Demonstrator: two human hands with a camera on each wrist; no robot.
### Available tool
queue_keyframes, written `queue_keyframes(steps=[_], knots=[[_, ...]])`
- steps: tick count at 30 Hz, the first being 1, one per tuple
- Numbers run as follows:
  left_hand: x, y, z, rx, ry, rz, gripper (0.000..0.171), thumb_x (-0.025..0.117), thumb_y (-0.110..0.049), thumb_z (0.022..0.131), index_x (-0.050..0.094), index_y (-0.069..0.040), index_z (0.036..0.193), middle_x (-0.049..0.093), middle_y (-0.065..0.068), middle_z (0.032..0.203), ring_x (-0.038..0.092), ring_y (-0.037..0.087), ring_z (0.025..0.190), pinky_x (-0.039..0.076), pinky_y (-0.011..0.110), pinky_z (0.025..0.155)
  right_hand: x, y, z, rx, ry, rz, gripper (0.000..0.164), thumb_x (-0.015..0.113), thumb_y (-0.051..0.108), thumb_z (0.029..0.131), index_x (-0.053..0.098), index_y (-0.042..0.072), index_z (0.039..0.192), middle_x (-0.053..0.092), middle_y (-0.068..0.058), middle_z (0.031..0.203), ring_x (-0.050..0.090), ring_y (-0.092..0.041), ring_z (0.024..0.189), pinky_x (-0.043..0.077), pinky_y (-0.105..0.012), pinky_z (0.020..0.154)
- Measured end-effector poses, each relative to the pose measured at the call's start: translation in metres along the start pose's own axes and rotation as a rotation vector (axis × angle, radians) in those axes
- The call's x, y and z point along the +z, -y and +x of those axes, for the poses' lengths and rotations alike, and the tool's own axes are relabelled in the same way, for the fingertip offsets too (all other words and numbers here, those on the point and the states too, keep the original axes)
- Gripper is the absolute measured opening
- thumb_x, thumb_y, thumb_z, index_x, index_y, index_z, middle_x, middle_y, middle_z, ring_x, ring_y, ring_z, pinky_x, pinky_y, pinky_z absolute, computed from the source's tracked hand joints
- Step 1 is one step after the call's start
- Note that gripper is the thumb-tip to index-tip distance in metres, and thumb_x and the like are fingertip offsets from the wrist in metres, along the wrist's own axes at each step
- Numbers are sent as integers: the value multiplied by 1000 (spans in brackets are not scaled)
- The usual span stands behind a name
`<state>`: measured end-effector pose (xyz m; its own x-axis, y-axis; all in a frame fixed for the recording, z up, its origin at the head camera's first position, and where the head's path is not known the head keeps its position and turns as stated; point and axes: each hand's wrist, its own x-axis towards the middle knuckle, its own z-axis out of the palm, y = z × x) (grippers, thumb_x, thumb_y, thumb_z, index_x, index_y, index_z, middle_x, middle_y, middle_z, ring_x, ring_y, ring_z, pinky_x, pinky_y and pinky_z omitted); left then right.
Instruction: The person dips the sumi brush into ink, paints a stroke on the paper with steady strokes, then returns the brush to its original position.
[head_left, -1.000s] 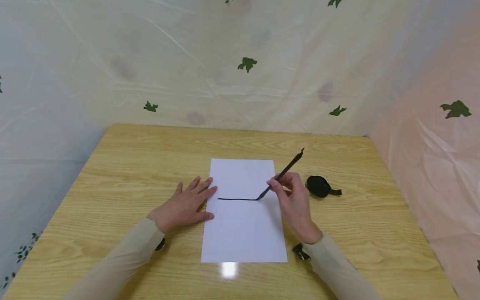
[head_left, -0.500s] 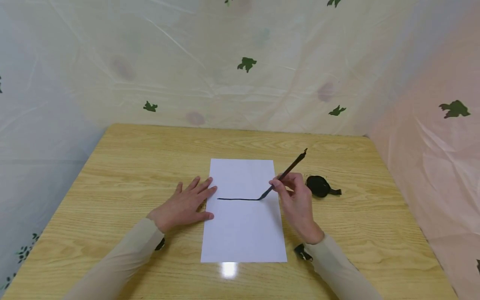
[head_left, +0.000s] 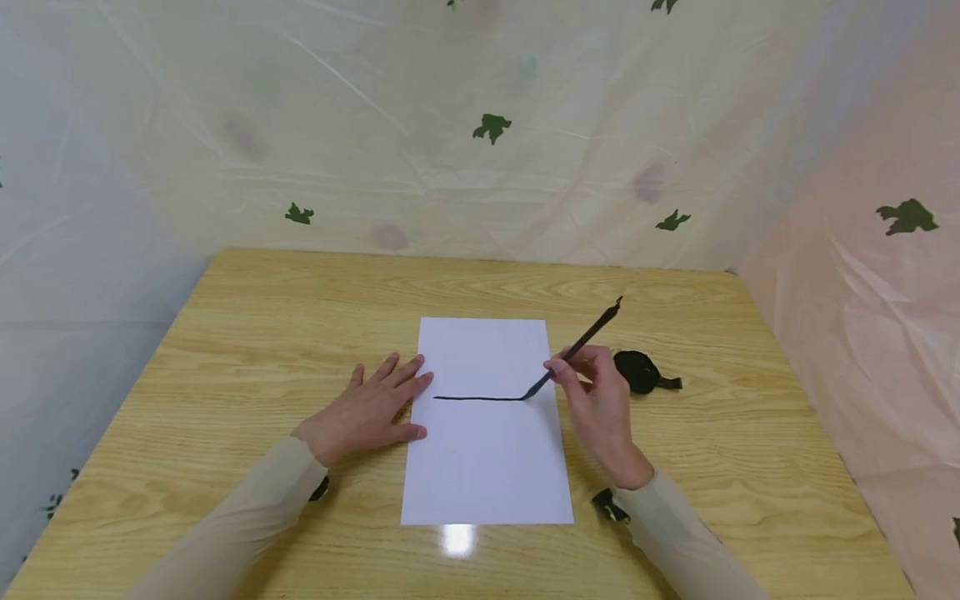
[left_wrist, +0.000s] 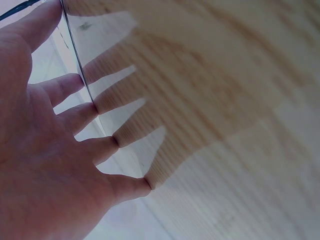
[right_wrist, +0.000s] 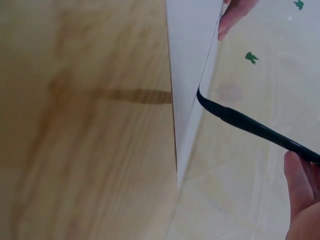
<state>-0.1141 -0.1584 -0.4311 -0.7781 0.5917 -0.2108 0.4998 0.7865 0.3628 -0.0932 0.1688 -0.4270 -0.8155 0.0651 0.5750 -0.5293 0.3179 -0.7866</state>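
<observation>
A white sheet of paper lies on the wooden table, with a thin black line running across it. My right hand pinches a dark writing brush between thumb and fingers. The brush slants up to the right, and its tip touches the paper at the line's right end. In the right wrist view the bristles of the brush bend against the sheet. My left hand lies flat with spread fingers, its fingertips on the paper's left edge. The left wrist view shows that hand from the palm side.
A round black dish with a short handle sits right of the paper, just beyond my right hand. The wooden table reaches back to a pale hanging cloth with green bird-like shapes. Another cloth hangs at the right.
My right hand has moved slightly to the right with the brush, and the black line has grown longer that way. The left hand has stayed in place on the paper.
</observation>
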Motion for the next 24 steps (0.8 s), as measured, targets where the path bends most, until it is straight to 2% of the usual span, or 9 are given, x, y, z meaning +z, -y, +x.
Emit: queue_keyframes(steps=[17, 24], knots=[[1, 0, 0, -4, -2, -9, 79, 67, -49, 99, 36, -13, 162, 22, 12, 171, 12, 46, 156, 12, 80, 111, -6, -2, -1, 5, -10, 5, 20, 68, -13, 92, 56, -13, 107, 70, -21, 96, 71, -4, 91, 59, -21, 75], [2, 1, 0, -5, -2, -3, 79, 67, -49, 99, 36, -13, 162, 21, 12, 171, 12, 46, 156, 12, 80, 112, -10, -5, -1, 3, 0, -30, 19, 68, -11, 94, 55, -11, 109, 72, -19, 97, 72, -10, 91, 59, -21, 75]])
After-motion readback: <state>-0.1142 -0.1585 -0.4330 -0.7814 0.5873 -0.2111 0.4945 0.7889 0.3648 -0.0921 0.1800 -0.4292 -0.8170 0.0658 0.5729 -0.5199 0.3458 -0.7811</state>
